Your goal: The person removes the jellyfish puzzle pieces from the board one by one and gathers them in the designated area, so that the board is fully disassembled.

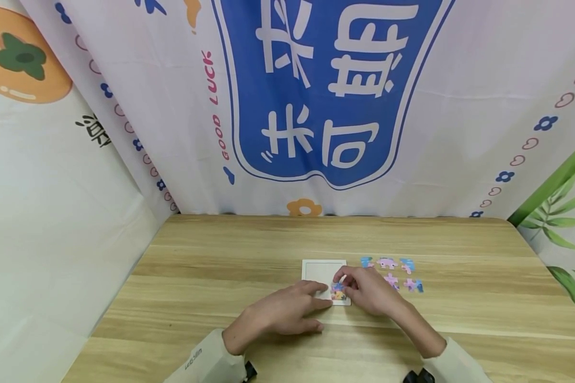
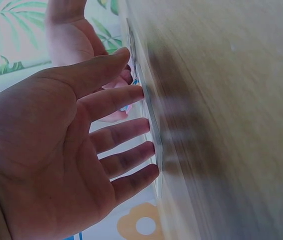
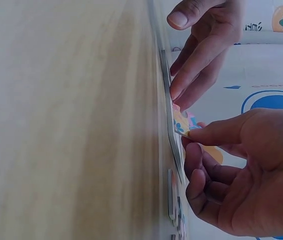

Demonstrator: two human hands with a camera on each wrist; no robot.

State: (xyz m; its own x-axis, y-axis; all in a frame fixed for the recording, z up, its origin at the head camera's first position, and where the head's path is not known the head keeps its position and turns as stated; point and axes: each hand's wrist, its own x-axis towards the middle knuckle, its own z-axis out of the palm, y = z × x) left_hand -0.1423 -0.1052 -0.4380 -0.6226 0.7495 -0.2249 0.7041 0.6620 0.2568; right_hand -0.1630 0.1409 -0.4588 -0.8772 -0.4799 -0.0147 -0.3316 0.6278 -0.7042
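Observation:
A small white puzzle tray with a raised border lies on the table. In its lower right corner, colourful jigsaw pieces show between the hands. My right hand pinches a jigsaw piece between thumb and fingers, and in the right wrist view this piece is tilted at the tray's surface. From the left, my left hand reaches over the tray with fingers spread. Its fingertips touch the tray in the left wrist view, and its thumb stays apart from the fingers. Fingers partly hide the pieces in the corner.
Several loose pink and blue jigsaw pieces lie to the right of the tray, partly behind my right hand. The wooden table ends at a printed curtain along the back. More printed cloth hangs at the left.

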